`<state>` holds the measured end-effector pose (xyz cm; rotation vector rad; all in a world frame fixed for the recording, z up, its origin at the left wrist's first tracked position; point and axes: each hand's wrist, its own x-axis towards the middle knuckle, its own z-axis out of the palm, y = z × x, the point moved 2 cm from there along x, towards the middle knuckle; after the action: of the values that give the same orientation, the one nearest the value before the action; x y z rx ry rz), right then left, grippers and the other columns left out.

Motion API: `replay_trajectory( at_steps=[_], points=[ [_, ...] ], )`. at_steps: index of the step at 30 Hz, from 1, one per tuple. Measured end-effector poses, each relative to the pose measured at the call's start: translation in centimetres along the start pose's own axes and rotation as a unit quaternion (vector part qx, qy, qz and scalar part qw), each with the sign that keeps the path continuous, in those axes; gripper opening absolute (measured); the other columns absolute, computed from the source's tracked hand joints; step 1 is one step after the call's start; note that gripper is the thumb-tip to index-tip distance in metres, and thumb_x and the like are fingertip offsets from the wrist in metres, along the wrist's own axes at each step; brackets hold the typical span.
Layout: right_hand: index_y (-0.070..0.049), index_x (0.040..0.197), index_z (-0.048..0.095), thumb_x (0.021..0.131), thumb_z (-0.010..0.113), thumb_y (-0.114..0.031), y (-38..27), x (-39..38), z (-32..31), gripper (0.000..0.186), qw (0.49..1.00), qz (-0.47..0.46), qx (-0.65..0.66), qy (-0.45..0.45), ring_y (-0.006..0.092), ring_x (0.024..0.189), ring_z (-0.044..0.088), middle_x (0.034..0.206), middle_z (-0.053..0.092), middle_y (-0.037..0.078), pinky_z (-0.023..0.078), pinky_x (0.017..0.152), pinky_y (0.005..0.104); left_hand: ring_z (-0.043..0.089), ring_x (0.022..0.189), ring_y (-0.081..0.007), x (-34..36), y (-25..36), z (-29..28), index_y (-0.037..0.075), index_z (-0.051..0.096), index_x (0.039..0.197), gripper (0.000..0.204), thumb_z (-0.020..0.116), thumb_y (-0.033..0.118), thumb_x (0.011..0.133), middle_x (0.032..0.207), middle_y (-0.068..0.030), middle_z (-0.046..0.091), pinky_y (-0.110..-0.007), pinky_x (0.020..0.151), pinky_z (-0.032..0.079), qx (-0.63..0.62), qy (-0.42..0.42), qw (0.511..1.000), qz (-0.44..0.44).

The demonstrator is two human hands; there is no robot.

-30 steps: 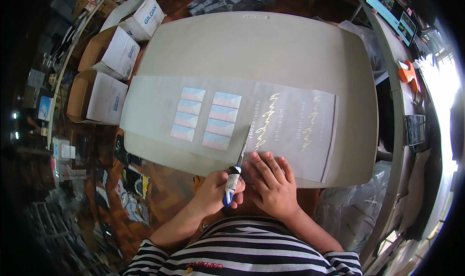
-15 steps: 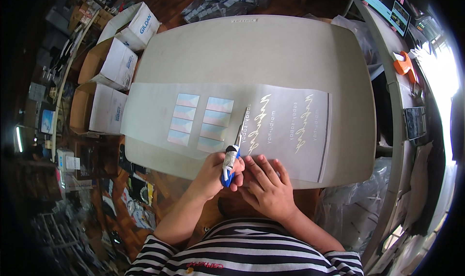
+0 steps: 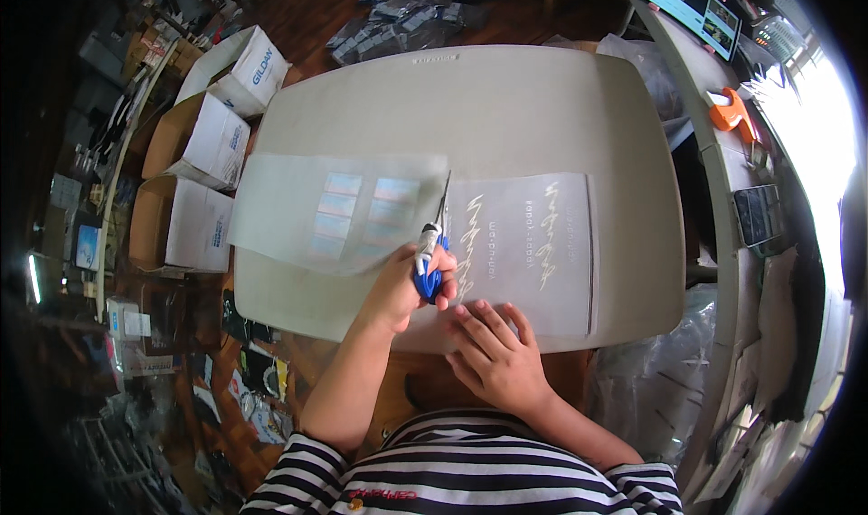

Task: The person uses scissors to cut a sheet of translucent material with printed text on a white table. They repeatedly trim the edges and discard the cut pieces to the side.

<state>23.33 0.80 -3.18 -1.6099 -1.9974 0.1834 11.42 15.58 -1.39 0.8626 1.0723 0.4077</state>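
Note:
My left hand [image 3: 402, 284] grips blue-handled scissors [image 3: 427, 280] wrapped partly in white material, blades pointing away from me. Their tip is at the top of a cut between two translucent film pieces. The left piece [image 3: 271, 198], slightly lifted and blurred, carries two columns of small pastel rectangles [image 3: 334, 209]. The right piece [image 3: 570, 307] lies on the table and bears pale script and smaller lettering [image 3: 549, 235]. My right hand [image 3: 493, 352] rests on its near edge, fingers spread, holding nothing.
The pale table [image 3: 461, 99] has open cardboard boxes [image 3: 194, 221] along its left. A side counter at right holds a screen [image 3: 669, 4], an orange tool [image 3: 734, 117] and a phone [image 3: 758, 215]. Plastic-wrapped bundles [image 3: 380, 27] lie beyond; clear plastic [image 3: 651, 379] sits right of the table.
My left hand and the scissors have moved up the sheet, dividing it. The left piece now stands apart, raised at the cut. My right hand has shifted slightly down toward me.

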Motion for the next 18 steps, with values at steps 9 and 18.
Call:
replay_trajectory(
  at_steps=[9, 18],
  points=[
    [-0.016, 0.128, 0.064, 0.081, 0.075, -0.035, 4.7, -0.4, -5.4, 0.051, 0.993, 0.096, -0.042, -0.049, 0.0305, 0.097, 0.053, 0.102, 0.055, 0.011, 0.041, 0.097, 0.0447, 0.061, 0.056, -0.0137, -8.6, -5.3, -0.9, 0.0, 0.063, 0.086, 0.026, 0.063, 0.026, 0.084, 0.066, -0.0109, 0.064, -0.024, 0.052, 0.047, 0.041, -0.066, 0.996, -0.043],
    [-0.015, 0.126, 0.063, 0.084, 0.071, -0.038, 4.1, 2.2, -3.4, 0.048, 0.996, 0.05, -0.019, -0.077, 0.0334, 0.14, 0.038, 0.148, 0.045, 0.012, 0.03, 0.114, 0.0507, 0.062, 0.068, -0.0303, -16.5, -10.4, -4.9, 0.001, 0.061, 0.086, 0.024, 0.065, 0.025, 0.086, 0.07, -0.0135, 0.063, -0.037, 0.063, 0.048, 0.323, 0.003, 0.945, -0.05]
  ],
)
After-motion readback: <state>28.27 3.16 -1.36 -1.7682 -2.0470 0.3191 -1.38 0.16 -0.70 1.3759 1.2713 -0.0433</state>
